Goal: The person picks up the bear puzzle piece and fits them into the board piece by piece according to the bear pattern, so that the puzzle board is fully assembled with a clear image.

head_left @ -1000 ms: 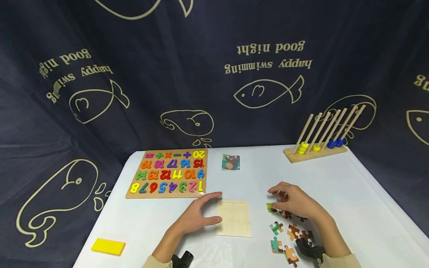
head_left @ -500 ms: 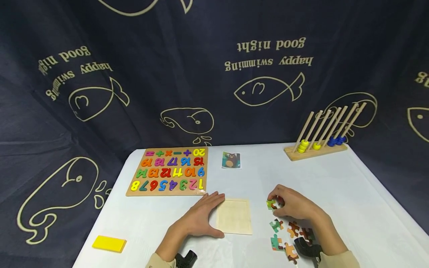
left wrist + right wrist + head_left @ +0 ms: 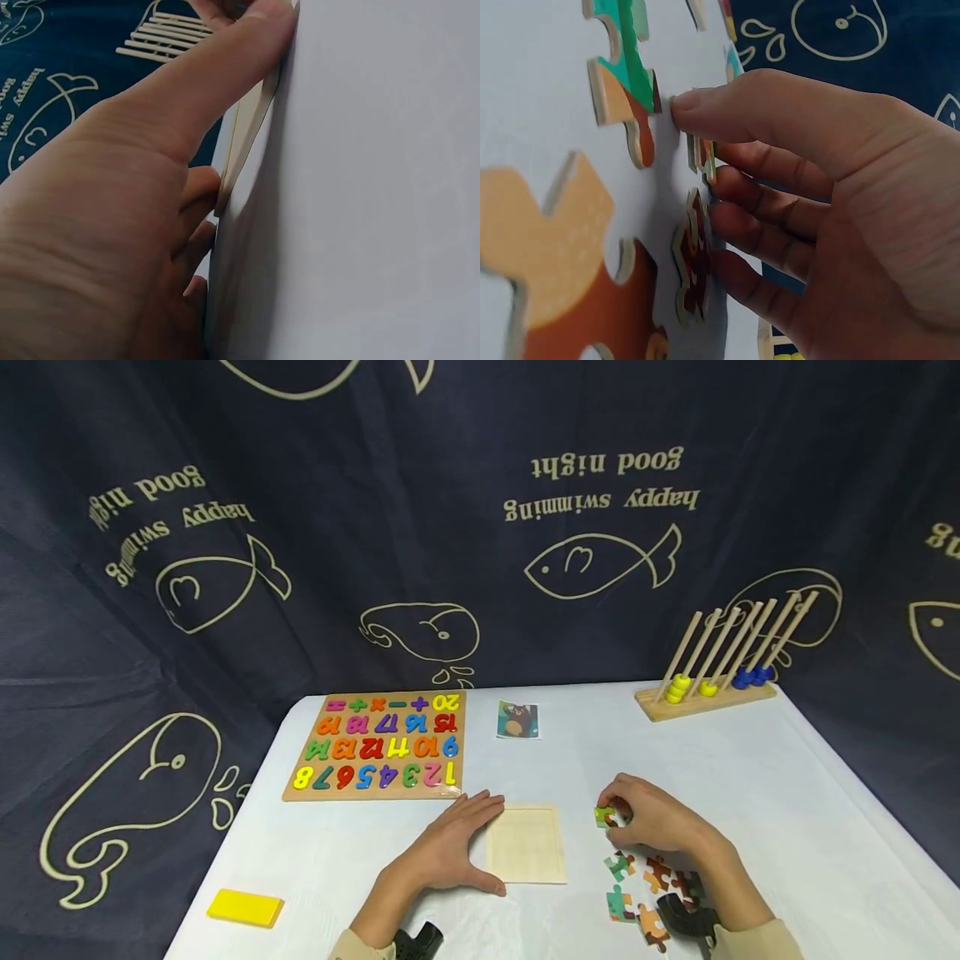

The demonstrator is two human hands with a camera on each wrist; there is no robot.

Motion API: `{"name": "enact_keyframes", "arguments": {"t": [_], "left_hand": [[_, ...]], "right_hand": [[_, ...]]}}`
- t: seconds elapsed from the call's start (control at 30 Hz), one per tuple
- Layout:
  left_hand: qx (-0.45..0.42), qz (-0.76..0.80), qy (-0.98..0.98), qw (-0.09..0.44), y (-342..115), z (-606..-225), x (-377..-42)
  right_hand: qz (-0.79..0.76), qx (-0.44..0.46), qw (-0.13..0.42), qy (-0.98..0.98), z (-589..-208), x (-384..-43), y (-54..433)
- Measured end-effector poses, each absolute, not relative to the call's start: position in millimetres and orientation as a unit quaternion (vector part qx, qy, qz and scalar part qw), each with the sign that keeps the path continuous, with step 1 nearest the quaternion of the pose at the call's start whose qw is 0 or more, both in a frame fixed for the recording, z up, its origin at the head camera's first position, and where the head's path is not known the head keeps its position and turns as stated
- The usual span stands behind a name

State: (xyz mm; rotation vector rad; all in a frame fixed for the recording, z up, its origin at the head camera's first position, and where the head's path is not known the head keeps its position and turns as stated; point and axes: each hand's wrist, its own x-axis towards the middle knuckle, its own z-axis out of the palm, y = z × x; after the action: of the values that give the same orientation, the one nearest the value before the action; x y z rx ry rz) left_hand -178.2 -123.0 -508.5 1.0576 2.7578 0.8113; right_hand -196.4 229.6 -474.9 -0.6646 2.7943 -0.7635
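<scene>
My left hand (image 3: 453,852) spans the left side of a square, light wooden puzzle tray (image 3: 528,845), thumb at its near left corner and fingers at the far left one. The left wrist view shows the thumb and fingers about the thin edge of the tray (image 3: 241,139). Right of the tray, my right hand (image 3: 656,814) holds a green-and-brown puzzle piece (image 3: 602,817) between thumb and fingers, close over the table. Several brown pieces (image 3: 694,262) lie beneath that hand in the right wrist view. Nearer me lie a teal piece (image 3: 618,903) and an orange piece (image 3: 651,927).
A number board (image 3: 375,743) stands at the back left, a small bear picture card (image 3: 517,720) at the back middle. At the back right is a wooden peg rack with beads (image 3: 705,697). A yellow block (image 3: 245,907) lies front left on the white table (image 3: 337,852).
My left hand has moved in, its thumb and fingers now at the tray's corners. My right hand's fingers have come down about the green puzzle piece and taken hold of it.
</scene>
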Motion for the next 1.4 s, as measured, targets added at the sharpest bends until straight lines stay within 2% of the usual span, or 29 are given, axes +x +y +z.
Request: {"name": "enact_keyframes", "arguments": {"t": [0.33, 0.67, 0.9, 1.17, 1.4], "left_hand": [[0.306, 0.302, 0.899, 0.082, -125.7, -505.4, -177.7], [0.329, 0.294, 0.895, 0.062, -120.2, -504.4, -179.2], [0.312, 0.294, 0.901, 0.065, -123.5, -508.3, -176.3], [0.305, 0.297, 0.901, 0.076, -125.0, -506.1, -173.0], [0.322, 0.286, 0.900, 0.064, -124.3, -506.1, -175.8]], "right_hand": [[-0.254, -0.234, 0.083, 0.935, -477.3, -193.2, 217.3], [-0.250, -0.233, 0.063, 0.938, -468.6, -189.2, 195.5], [-0.259, -0.256, 0.074, 0.928, -463.3, -189.2, 173.0], [-0.245, -0.306, 0.067, 0.917, -467.9, -185.8, 145.7], [-0.226, -0.314, 0.045, 0.921, -468.6, -186.9, 127.6]]}}
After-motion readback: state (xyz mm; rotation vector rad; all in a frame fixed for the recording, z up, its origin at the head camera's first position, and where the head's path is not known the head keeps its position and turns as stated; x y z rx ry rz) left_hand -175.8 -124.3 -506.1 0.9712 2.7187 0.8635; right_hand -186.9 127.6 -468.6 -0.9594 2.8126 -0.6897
